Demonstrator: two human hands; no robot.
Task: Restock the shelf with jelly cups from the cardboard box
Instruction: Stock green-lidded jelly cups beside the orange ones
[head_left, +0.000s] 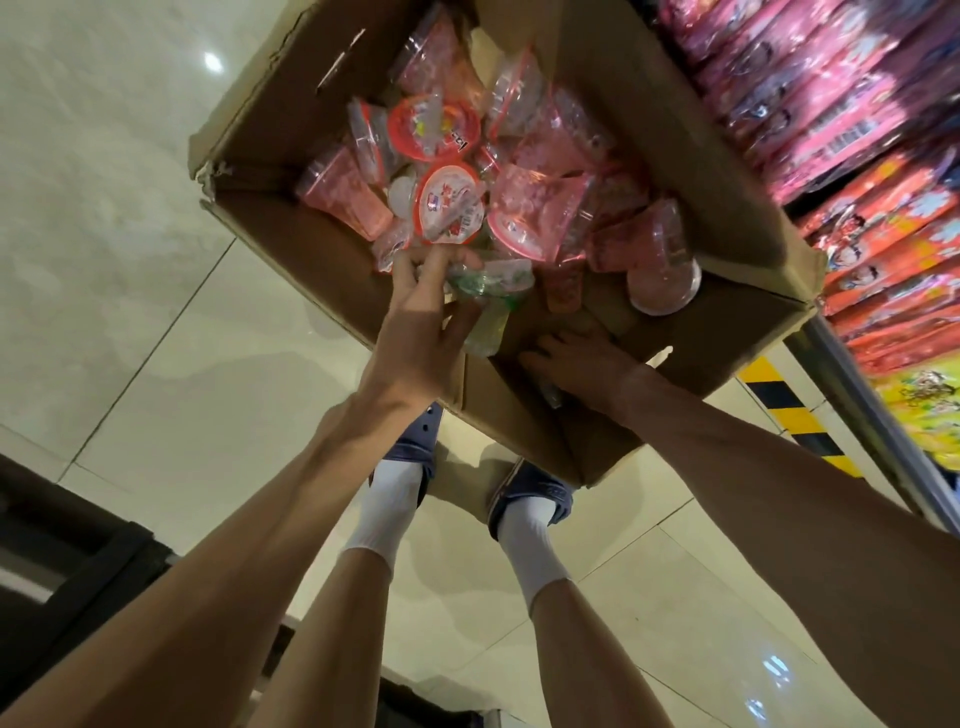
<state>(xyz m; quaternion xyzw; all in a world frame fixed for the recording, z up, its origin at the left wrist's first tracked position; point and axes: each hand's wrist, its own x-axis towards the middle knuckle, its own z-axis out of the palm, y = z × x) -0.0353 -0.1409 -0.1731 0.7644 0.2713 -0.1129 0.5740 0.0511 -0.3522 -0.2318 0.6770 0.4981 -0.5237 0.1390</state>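
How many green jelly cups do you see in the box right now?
1: a green-tinted clear plastic jelly cup at the left hand fingertips, inside the brown cardboard box. Others may be buried beneath the pink cups.

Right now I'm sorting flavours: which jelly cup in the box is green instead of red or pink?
The green jelly cup, lying at the near side of the cardboard box against the left hand fingertips. All the other cups visible are red or pink.

Glossy pale floor tiles (130, 260), yellow-and-black hazard striping (795, 415), white socks (387, 512) in blue perforated clogs (535, 491).
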